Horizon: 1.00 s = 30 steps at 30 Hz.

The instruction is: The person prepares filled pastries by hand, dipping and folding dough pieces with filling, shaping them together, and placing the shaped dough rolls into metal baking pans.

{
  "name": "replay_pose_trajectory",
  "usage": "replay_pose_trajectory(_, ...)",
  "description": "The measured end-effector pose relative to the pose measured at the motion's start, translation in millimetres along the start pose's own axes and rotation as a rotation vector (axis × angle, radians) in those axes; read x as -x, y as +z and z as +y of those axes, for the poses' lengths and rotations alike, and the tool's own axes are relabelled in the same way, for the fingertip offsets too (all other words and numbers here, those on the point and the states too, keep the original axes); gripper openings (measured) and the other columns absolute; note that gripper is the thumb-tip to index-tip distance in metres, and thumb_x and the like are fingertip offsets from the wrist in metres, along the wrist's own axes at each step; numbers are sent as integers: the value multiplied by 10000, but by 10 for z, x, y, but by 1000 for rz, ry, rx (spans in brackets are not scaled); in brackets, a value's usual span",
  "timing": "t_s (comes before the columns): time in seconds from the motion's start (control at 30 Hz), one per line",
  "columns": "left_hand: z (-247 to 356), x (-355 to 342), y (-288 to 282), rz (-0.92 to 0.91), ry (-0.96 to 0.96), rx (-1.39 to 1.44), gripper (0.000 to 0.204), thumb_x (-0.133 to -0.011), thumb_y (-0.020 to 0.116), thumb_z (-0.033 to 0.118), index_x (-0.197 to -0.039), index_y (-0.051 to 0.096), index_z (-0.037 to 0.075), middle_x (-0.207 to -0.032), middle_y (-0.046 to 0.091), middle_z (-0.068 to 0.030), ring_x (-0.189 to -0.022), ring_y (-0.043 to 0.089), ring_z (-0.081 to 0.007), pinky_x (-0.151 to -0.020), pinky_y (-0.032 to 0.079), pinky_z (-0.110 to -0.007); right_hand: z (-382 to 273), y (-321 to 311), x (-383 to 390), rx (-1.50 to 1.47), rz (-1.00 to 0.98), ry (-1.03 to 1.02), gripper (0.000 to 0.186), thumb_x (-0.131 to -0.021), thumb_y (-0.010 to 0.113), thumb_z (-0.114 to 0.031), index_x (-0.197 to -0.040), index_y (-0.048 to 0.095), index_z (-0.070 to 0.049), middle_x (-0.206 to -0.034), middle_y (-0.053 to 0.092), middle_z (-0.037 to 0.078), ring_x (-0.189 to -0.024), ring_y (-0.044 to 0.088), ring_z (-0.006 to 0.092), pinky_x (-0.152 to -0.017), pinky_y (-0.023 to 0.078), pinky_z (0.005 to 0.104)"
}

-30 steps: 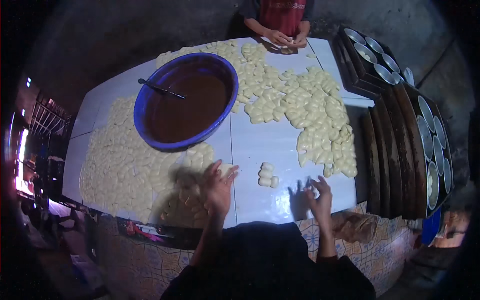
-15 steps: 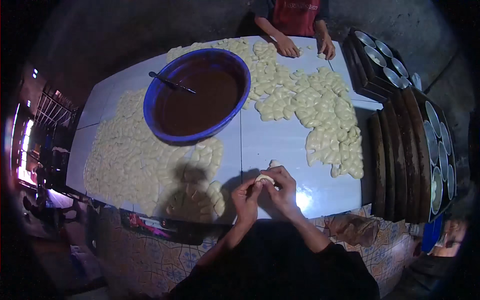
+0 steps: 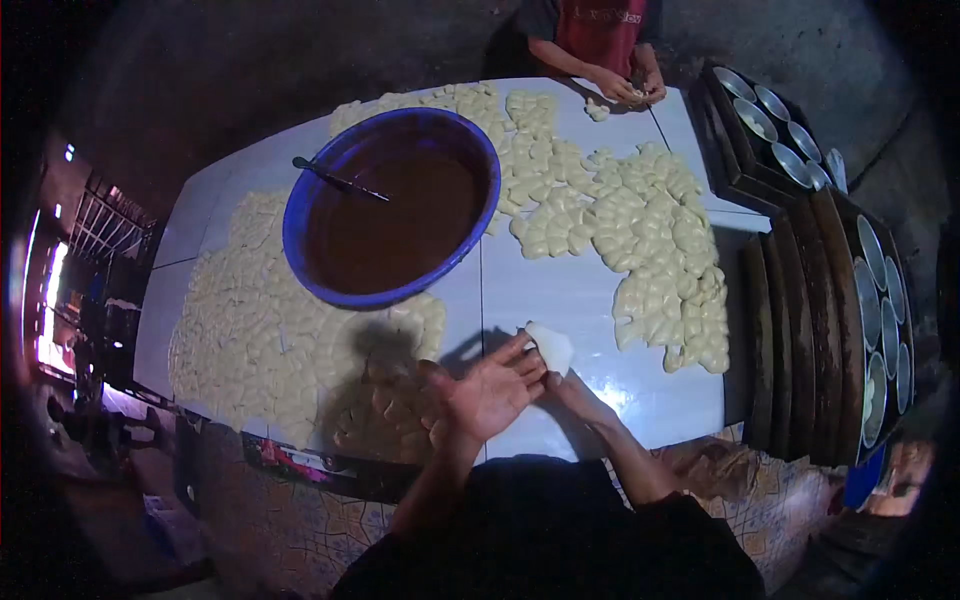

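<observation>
My left hand (image 3: 483,395) is turned palm up over the white tiled table (image 3: 460,330), fingers apart and slightly curled, their tips beside a flattened white dough piece (image 3: 549,346). My right hand (image 3: 575,398) grips that piece from below, its fingers partly hidden behind my left fingertips. Sheets of pale, lobed dough lie to the left (image 3: 250,310) and upper right (image 3: 650,240). Behind my left hand is a large blue basin (image 3: 310,282) of brown liquid, with a dark utensil (image 3: 340,180) in it.
At the far side a co-worker in a red and dark top (image 3: 590,35) holds something small in both hands (image 3: 630,90). Dark trays with oval metal tins (image 3: 760,110) stand at the back right, and stacked trays with more tins (image 3: 805,330) along the right edge.
My hands came together on a dough piece; since then my left hand has turned palm up and opened. The piece now shows flattened at the fingertips. The co-worker's hands moved closer together.
</observation>
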<state>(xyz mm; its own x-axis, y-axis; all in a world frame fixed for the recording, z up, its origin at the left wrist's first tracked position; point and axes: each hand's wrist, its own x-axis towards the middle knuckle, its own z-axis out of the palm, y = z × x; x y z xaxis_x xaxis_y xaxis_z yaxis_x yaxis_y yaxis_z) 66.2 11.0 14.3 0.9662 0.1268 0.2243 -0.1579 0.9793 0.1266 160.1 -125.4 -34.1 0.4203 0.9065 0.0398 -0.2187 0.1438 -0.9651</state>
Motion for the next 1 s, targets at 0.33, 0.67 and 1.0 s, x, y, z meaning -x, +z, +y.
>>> replay_pose_trajectory(0.33,1893,-1301,-616,871,-303,-2101,814,-924,239,665,-1190,539,-43,-1046,627,-273,-1046,590,-401,-879,451,-424,271,57,-86,-131,269,65,752,-905,620,-371,-1479,238,-73,-1199,466,37,-795,453,73,-700,439,207)
replay_pose_trajectory(0.67,914,-1020,60,492,607,-2596,378,-928,533,305,-1065,605,-40,-940,621,-226,-941,572,-401,-870,432,-476,251,105,-360,-182,299,54,649,-947,556,-131,-1488,201,-74,-1365,464,81,-1030,506,118,-842,446,246)
replay_pose_trajectory(1.0,401,-204,197,798,-95,-671,714,-956,298,577,-1302,434,-33,-1196,537,-210,-1058,552,-304,-948,423,-453,224,235,-193,-868,300,225,315,-951,555,-166,-1187,521,40,-1087,595,112,-938,600,156,-787,499,278)
